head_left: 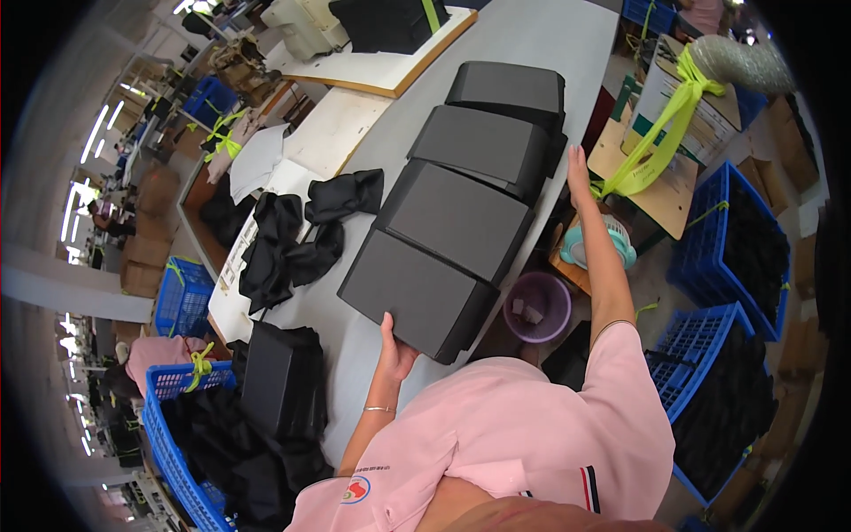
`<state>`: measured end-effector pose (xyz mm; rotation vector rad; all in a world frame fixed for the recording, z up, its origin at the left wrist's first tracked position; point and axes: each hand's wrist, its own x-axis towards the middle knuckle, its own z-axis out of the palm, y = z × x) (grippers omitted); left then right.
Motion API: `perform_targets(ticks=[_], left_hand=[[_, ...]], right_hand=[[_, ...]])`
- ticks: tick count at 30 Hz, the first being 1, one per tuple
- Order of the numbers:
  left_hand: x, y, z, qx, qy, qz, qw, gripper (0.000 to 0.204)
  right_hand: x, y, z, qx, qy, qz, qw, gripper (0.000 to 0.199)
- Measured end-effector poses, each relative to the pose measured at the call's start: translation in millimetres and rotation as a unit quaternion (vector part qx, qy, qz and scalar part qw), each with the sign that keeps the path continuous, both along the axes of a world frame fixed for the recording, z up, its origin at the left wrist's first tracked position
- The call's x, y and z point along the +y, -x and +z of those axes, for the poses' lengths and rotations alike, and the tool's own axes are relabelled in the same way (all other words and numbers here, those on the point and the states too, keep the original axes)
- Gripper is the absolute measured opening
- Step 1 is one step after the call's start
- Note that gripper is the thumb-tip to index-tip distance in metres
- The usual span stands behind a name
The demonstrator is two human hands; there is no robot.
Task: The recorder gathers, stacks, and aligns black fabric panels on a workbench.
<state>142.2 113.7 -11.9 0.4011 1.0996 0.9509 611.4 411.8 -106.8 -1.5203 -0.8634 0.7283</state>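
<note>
A row of several black box-shaped pieces (470, 200) with flat tops and dark sides lies overlapping along the grey table (523, 40). At the near end, my left hand (396, 353) grips the edge of the closest black piece (408, 288), thumb on top and the other fingers mostly hidden beneath. My right hand (578, 174) is beside the right side of the row toward its far end, fingers stretched out and holding nothing. Whether its palm touches the pieces I cannot tell.
Loose black cloth pieces (282, 248) lie left of the row. A blue crate (168, 443) full of black cloth stands near left, with more blue crates (731, 257) at right. A purple bucket (538, 306) and a turquoise fan (598, 244) sit below the table's right edge.
</note>
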Motion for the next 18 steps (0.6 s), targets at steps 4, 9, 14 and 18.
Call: perform_targets(ticks=[4, 9, 14, 18], left_hand=[[-3, 5, -1, -0.022, 0.009, 0.04, 0.999, 0.093], [4, 3, 1, -0.016, 0.03, 0.034, 0.999, 0.09], [17, -5, 7, -0.001, 0.039, 0.048, 0.998, 0.091], [38, -5, 6, -0.003, 0.036, 0.035, 0.999, 0.091]], right_hand=[[33, 3, -21, -0.043, 0.028, 0.04, 0.998, 0.078], [52, 1, -69, -0.187, 0.05, 0.095, 0.977, 0.063], [43, 32, -83, -0.282, 0.035, 0.078, 0.956, 0.05], [44, 29, -85, -0.293, 0.036, 0.112, 0.949, 0.051]])
